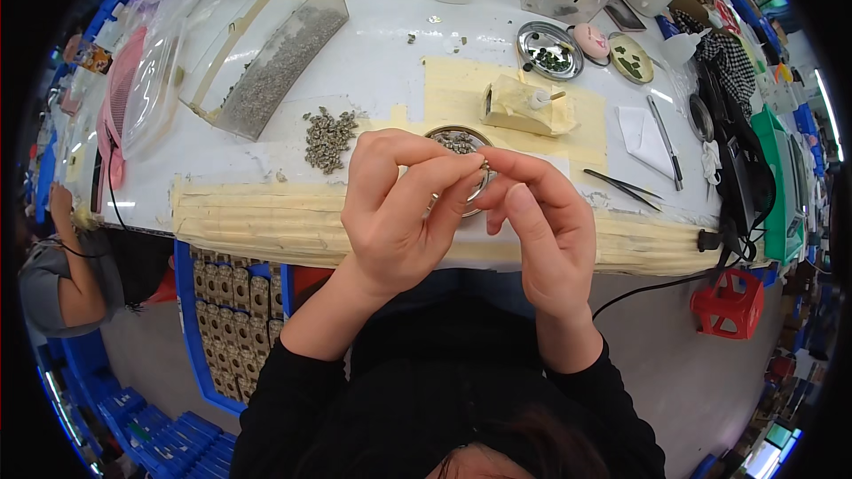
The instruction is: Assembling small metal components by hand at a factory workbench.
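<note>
Over the front of the table, my two hands meet at their fingertips around a small metal piece (484, 165), mostly hidden by the fingers. My left hand (395, 204) pinches it between thumb and index finger. From the other side my right hand (550, 226) closes its fingertips on the same piece, its thumb standing a little off. Behind and below the fingers sits a round metal dish (484, 137) with many similar pieces in it, partly covered by my hands. Left of it lies a loose heap of small metal parts (329, 139).
A clear plastic box (282, 58) full of small parts lies tilted at left. Behind my hands stands a tape-covered block (525, 106). Tweezers (624, 188) and white paper (641, 137) lie at right; a metal dish (530, 35) stands farther back. A blue crate (186, 302) stands below the table edge.
</note>
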A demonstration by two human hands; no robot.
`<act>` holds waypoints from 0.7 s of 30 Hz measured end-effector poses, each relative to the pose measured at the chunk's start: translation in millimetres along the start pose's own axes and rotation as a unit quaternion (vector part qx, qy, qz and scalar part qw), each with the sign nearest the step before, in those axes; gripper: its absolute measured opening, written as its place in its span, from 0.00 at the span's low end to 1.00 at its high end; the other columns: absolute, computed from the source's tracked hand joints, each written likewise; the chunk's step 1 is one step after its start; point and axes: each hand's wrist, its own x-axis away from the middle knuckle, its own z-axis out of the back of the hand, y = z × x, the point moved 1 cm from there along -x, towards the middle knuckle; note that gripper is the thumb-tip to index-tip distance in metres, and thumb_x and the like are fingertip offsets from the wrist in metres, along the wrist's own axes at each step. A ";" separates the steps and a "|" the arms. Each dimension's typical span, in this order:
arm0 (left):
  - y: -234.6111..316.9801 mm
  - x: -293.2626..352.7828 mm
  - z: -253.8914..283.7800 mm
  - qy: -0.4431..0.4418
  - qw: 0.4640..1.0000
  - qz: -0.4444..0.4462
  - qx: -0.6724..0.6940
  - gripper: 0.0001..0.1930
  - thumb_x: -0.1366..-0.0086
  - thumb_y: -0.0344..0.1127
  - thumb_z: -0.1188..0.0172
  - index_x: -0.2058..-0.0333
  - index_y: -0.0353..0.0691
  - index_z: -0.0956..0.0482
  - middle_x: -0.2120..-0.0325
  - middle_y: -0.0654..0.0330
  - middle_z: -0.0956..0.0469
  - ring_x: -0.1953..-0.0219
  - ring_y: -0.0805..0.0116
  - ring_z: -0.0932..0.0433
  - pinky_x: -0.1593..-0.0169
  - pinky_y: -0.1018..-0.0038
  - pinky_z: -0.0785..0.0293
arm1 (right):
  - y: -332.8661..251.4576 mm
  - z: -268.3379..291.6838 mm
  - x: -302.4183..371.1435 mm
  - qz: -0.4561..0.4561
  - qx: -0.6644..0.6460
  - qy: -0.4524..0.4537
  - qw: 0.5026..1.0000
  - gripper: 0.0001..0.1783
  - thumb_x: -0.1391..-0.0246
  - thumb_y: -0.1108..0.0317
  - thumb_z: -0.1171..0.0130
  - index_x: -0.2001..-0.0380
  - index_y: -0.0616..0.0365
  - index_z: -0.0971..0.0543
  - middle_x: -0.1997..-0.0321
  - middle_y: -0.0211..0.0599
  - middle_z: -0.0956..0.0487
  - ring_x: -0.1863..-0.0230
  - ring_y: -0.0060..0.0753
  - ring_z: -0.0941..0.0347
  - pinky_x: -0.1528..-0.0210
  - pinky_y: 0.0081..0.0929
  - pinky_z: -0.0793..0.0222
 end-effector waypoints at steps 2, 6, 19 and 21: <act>0.9 -0.7 0.6 0.000 1.000 -0.015 0.000 0.12 0.50 0.23 0.28 0.65 0.39 0.16 0.70 0.62 0.24 0.69 0.64 0.27 0.66 0.72 0.32 | 3.8 4.7 -0.9 -0.076 -0.110 -0.020 0.991 0.17 0.31 0.67 0.47 0.46 0.66 0.24 0.61 0.34 0.19 0.65 0.16 0.27 0.60 0.19 0.30; 0.7 -0.9 -0.1 -0.005 1.000 -0.028 -0.002 0.11 0.48 0.21 0.30 0.65 0.38 0.16 0.69 0.61 0.24 0.68 0.65 0.27 0.64 0.72 0.33 | 1.7 8.0 -3.2 -0.084 -0.115 -0.010 0.990 0.16 0.31 0.66 0.48 0.47 0.66 0.23 0.62 0.33 0.19 0.69 0.16 0.29 0.64 0.18 0.31; -1.2 1.2 -1.8 0.002 0.999 0.031 0.012 0.11 0.49 0.22 0.29 0.66 0.38 0.16 0.70 0.62 0.25 0.68 0.64 0.27 0.65 0.71 0.33 | 10.6 -1.4 -5.8 0.267 0.395 0.066 0.877 0.19 0.50 0.77 0.33 0.52 0.59 0.17 0.67 0.37 0.20 0.70 0.32 0.25 0.68 0.24 0.28; -2.1 1.6 -1.4 0.005 0.999 0.036 0.017 0.11 0.49 0.22 0.29 0.66 0.38 0.16 0.70 0.62 0.25 0.68 0.64 0.27 0.65 0.72 0.33 | 7.8 -3.0 -7.3 0.246 0.358 0.056 0.899 0.17 0.47 0.76 0.34 0.53 0.59 0.17 0.66 0.37 0.20 0.71 0.29 0.25 0.67 0.22 0.27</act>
